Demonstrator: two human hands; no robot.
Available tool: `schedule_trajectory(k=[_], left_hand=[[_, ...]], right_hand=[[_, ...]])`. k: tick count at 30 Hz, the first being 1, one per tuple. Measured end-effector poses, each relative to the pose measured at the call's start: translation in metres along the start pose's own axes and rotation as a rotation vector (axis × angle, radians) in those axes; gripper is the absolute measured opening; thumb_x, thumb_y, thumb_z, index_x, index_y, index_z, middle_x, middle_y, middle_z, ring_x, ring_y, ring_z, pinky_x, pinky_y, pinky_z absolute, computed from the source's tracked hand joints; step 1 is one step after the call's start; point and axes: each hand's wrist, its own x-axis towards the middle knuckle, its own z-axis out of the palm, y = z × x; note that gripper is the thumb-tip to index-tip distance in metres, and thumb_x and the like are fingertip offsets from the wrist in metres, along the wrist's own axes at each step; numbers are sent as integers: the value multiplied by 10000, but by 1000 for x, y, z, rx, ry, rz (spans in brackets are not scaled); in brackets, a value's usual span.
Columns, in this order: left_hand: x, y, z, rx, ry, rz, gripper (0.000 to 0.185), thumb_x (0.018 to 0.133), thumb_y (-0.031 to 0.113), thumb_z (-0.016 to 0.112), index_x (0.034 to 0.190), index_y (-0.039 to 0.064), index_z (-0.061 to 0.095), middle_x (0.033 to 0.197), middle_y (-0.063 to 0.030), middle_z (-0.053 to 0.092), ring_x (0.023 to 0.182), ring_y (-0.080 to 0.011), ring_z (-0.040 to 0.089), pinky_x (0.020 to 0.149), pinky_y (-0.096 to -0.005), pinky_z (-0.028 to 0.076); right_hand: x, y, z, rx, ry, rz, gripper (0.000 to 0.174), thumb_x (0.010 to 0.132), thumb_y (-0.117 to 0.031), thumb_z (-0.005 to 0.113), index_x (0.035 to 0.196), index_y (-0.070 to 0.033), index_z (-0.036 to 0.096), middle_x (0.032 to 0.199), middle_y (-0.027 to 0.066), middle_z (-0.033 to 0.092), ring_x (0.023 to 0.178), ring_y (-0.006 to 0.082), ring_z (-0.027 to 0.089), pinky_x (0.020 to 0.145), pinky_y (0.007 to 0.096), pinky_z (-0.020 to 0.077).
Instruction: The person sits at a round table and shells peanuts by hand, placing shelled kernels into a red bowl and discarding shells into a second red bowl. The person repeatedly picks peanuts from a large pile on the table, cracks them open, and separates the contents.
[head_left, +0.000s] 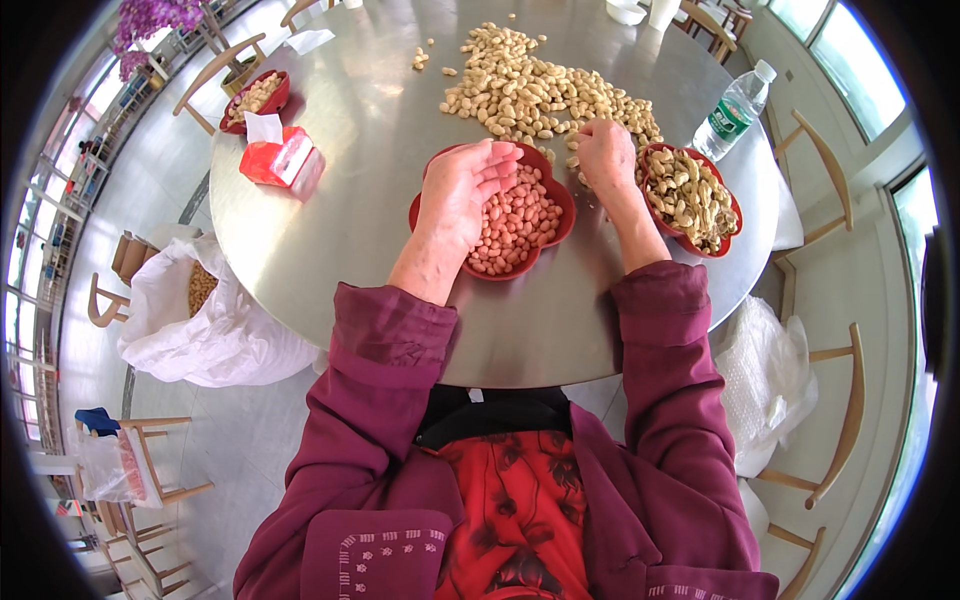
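My left hand (466, 184) hovers palm inward over the left part of a red lobed bowl (559, 196) of shelled pink peanut kernels (517, 225). Its fingers are loosely curved; whether something lies in the palm is hidden. My right hand (606, 154) has its fingers curled down at the near edge of a heap of unshelled peanuts (540, 86); what its fingertips hold cannot be seen. Just right of that wrist, a second red bowl (731, 196) is full of peanut shells (686, 195).
The round metal table (360, 247) also bears a red tissue pack (277, 159), a third red bowl (279, 97) with peanuts, and a plastic water bottle (733, 112). A white sack (225, 337) of peanuts stands left of the table. Wooden chairs (829, 172) surround it.
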Motion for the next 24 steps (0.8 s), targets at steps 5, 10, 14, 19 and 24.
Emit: schedule_trajectory(k=[5, 10, 14, 19, 24], left_hand=[[1, -1, 0, -76, 55, 100, 317, 913, 240, 530, 1034, -50, 576, 1072, -164, 607, 968, -229, 560, 883, -362, 442], [-2, -1, 6, -262, -177, -12, 391, 956, 326, 466, 1058, -38, 567, 1046, -128, 602, 994, -184, 535, 880, -321, 413], [1, -4, 2, -341, -247, -65, 489, 978, 371, 384, 1127, -70, 533, 1147, -161, 566, 1085, -231, 519, 972, -352, 396], [-3, 0, 8, -400, -256, -65, 500, 985, 354, 366, 1159, -92, 511, 1164, -159, 554, 1111, -237, 506, 1001, -345, 388], [-5, 0, 8, -379, -180, -64, 443, 993, 313, 368, 1143, -82, 502, 1086, -123, 564, 975, -181, 529, 890, -310, 446]], right_hand=[[-19, -39, -33, 279, -43, -162, 117, 754, -108, 610, 804, -30, 681, 758, 198, 645, 732, 360, 630, 675, 415, 496], [-58, -82, -42, 308, -219, -392, 140, 751, -65, 607, 859, -6, 674, 752, 180, 641, 716, 343, 628, 662, 385, 496], [-74, -91, -35, 498, -251, -329, 165, 787, -78, 636, 933, -13, 678, 876, 149, 641, 782, 260, 632, 705, 334, 487], [-71, -86, -26, 733, -153, -355, 133, 768, -69, 665, 883, -4, 679, 851, 124, 629, 760, 220, 623, 686, 320, 495], [-70, -83, -23, 670, -160, -405, 160, 730, -11, 675, 889, -14, 677, 902, 108, 621, 801, 229, 624, 724, 325, 498]])
